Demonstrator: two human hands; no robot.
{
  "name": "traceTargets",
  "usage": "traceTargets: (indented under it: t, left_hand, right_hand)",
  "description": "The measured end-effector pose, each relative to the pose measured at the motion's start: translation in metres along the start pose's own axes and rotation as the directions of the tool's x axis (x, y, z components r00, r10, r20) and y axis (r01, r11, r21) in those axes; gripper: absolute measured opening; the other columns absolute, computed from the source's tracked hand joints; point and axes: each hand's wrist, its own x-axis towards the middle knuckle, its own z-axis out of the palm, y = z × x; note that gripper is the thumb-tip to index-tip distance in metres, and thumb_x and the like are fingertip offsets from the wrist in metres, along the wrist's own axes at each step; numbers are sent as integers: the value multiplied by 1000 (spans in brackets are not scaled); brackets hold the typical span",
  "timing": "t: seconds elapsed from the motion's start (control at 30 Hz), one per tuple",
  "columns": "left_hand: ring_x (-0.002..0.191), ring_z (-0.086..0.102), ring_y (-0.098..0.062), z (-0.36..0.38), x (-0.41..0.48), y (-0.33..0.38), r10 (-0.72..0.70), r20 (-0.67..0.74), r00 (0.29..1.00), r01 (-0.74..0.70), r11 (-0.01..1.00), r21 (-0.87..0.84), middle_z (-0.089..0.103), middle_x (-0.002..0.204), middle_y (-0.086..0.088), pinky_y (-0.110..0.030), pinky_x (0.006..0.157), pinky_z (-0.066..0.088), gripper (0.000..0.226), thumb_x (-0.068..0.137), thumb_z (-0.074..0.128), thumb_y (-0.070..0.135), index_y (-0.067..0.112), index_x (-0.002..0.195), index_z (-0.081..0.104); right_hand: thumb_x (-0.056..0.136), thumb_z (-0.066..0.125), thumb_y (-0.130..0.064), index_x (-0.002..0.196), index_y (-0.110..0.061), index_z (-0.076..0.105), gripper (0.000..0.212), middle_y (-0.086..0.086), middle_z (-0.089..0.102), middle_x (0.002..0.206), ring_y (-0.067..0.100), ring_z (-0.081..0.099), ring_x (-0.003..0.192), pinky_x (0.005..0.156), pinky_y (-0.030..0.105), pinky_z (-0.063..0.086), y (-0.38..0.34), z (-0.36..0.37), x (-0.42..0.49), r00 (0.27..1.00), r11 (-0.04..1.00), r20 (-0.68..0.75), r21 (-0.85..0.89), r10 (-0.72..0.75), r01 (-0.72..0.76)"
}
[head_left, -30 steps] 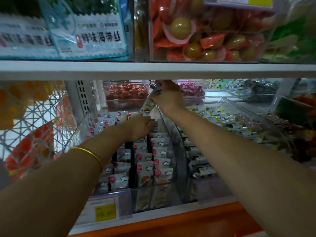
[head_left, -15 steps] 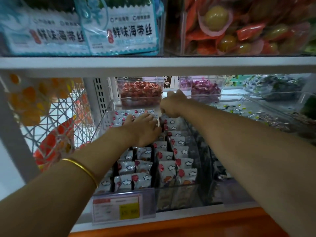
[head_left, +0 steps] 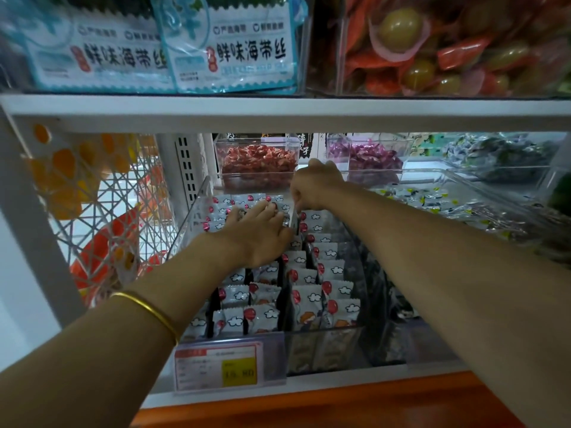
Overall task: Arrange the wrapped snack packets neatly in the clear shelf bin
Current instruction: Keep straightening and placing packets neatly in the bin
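A sec ago our R hand was up near the shelf edge w/ one packet pinched. Now it's dropped to the back of the clear bin, knuckles up, fingers curled down at the rear of the right-hand rows. Can't tell if that packet is still gripped or already tucked in, since the fingers hide it. Our L hand has barely moved: flat, fingers straight, pressing on the back-left snack packets. Hands are just beside each other, not touching afaict. Packets stand in overlapping rows front to back, behind the price tag. We judge the insert is nearly done. Back-left ones lie flatter and prob. need squaring next.
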Motion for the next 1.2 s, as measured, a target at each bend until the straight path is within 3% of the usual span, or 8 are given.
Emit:
traceTargets:
  t: [0.2, 0.4, 0.6, 0.73, 0.83, 0.9, 1.1, 1.2]
  left_hand:
    - [145, -11, -21, 3, 1, -2, 3, 16, 1000, -3, 999, 34, 6, 158, -7, -57, 114, 3, 58, 98, 10, 42, 14, 148, 15]
    - [145, -13, -18, 2, -1, -1, -25, 3, 1000, 25, 998, -59, -3, 159, -5, -52, 116, -1, 56, 99, 12, 41, 18, 150, 11]
    - [145, -10, -14, -1, -23, 4, -17, -70, 997, 6, 987, -159, -2, 159, -1, -48, 113, -9, 55, 99, 13, 42, 21, 150, 12]
    - [144, -13, -12, 4, -37, 18, -10, -38, 999, 5, 991, -136, -5, 159, 2, -47, 112, -13, 55, 99, 12, 43, 22, 150, 8]
    - [145, -10, -14, 6, -38, 21, -51, -15, 999, 50, 994, -98, -4, 159, 1, -49, 113, -9, 55, 100, 12, 43, 21, 150, 6]
    - [145, -8, -15, 4, -40, 24, -69, 4, 998, 69, 995, -74, -2, 159, -1, -51, 114, -5, 55, 100, 12, 42, 20, 150, 6]
    - [145, 0, -15, -20, -72, 35, -95, -134, 986, 54, 957, -284, 8, 159, -2, -47, 115, -3, 54, 101, 16, 42, 18, 149, 18]
    - [139, 10, -3, -41, -114, 40, -117, -307, 944, -87, 812, -577, 16, 154, 11, -28, 110, 3, 54, 97, 23, 49, 29, 147, 22]
  right_hand:
    - [86, 61, -10, 112, 0, 59, 28, 20, 48, 119, 35, 51, 104, 87, 36, 44, -4, 0, -2, 999, 999, -1, -21, 45, -45]
    - [88, 58, -7, 113, 0, 59, 26, 17, 55, 116, 30, 55, 105, 86, 33, 44, -5, -9, -7, 997, 996, 48, 61, 66, -69]
    - [94, 50, -13, 108, -6, 64, 21, 14, 63, 109, 27, 58, 98, 87, 36, 49, 1, -28, -44, 997, 991, -80, 134, 17, -6]
    - [98, 39, -38, 122, -15, 55, 37, 14, 50, 133, 30, 40, 127, 97, 41, 37, -8, -22, -75, 984, 995, 154, -26, -95, 100]
    - [100, 33, -37, 127, -17, 53, 39, 9, 36, 149, 28, 15, 144, 111, 47, 22, -10, -20, -75, 951, 985, 307, -147, -36, 85]
    - [101, 34, -31, 122, -16, 56, 34, 10, 39, 147, 29, 19, 142, 110, 46, 24, -12, -23, -75, 948, 983, 317, -160, -29, 84]
    - [99, 39, -24, 87, -10, 60, 28, 9, 59, 91, 25, 58, 91, 70, 30, 42, -6, -51, -108, 997, 937, 33, 342, 63, -70]
    - [97, 44, -30, 103, -4, 66, 35, 19, 67, 102, 33, 62, 90, 74, 34, 48, 9, -77, -156, 979, 758, -130, 651, 158, -36]
